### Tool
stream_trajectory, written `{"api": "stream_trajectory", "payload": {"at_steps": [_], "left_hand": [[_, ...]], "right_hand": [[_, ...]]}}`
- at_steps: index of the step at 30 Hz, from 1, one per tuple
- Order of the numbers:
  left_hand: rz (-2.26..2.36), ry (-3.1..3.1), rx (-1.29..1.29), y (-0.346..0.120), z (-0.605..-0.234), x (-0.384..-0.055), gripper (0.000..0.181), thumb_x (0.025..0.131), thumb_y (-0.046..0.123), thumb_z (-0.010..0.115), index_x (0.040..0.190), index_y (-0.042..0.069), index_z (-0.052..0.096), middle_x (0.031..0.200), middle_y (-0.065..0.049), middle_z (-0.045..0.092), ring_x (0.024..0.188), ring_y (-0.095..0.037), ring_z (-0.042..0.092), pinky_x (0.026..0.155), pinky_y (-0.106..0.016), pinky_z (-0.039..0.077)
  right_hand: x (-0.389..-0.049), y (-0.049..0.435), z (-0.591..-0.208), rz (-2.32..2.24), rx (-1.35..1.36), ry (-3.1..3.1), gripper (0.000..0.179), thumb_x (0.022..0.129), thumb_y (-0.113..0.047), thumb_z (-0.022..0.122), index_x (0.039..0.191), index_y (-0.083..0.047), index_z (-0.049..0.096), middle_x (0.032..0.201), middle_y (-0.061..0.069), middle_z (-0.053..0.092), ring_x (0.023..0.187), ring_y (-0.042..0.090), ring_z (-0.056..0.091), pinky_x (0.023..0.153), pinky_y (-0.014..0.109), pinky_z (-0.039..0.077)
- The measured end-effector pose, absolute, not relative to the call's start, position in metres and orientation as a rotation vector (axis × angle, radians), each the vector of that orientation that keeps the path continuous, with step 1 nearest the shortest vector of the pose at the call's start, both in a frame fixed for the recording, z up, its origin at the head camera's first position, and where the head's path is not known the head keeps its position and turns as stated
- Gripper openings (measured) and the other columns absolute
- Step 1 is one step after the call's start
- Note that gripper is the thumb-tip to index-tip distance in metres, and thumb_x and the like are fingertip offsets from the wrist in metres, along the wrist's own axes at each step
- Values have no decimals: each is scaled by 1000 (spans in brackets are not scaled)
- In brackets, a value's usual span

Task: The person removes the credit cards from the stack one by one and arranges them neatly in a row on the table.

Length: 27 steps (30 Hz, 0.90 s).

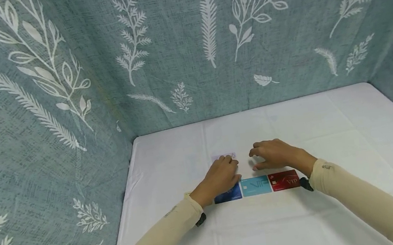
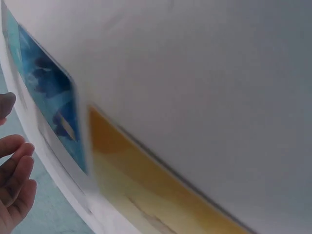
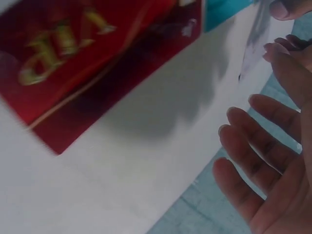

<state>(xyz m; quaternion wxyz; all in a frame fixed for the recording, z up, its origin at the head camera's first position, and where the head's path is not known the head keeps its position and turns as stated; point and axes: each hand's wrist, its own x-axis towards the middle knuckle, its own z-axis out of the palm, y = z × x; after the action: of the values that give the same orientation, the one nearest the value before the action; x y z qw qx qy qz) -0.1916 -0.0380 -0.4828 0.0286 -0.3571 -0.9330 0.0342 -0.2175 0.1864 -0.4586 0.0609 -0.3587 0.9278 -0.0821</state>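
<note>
My left hand point(image 1: 222, 173) hovers over a dark blue card point(image 1: 228, 194), its fingers loosely bent and overlapping the near edge of a lilac card point(image 1: 223, 156) in the head view. Between thumb and fingers of this hand point(image 2: 17, 170) there is a gap, with nothing held in the left wrist view. A yellow card point(image 2: 146, 180) lies beneath the left wrist, mostly hidden from the head. My right hand point(image 1: 273, 154) is above the cloth beyond a teal card point(image 1: 256, 186) and a red VIP card point(image 1: 284, 180), fingers spread and slightly bent, holding nothing.
White cloth covers the table point(image 1: 263, 229). The yellow, blue, teal and red cards form a row side by side. A green-grey curtain point(image 1: 178, 38) with white leaf prints hangs behind the table and at its left and right sides.
</note>
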Motion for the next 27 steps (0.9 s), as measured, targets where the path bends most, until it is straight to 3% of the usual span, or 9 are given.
{"api": "stream_trajectory", "payload": {"at_steps": [27], "left_hand": [[-36,-2962,-962,-82,-486,-212,46,91,38,60,122,3,59,104,-7,57,88,-17,48,80,-32,46]], "right_hand": [[-251,132,-478,-241,-1076,2915,49,79,-45,73,112,-9,66,94,4,63,76,14,59,62,32,51]]}}
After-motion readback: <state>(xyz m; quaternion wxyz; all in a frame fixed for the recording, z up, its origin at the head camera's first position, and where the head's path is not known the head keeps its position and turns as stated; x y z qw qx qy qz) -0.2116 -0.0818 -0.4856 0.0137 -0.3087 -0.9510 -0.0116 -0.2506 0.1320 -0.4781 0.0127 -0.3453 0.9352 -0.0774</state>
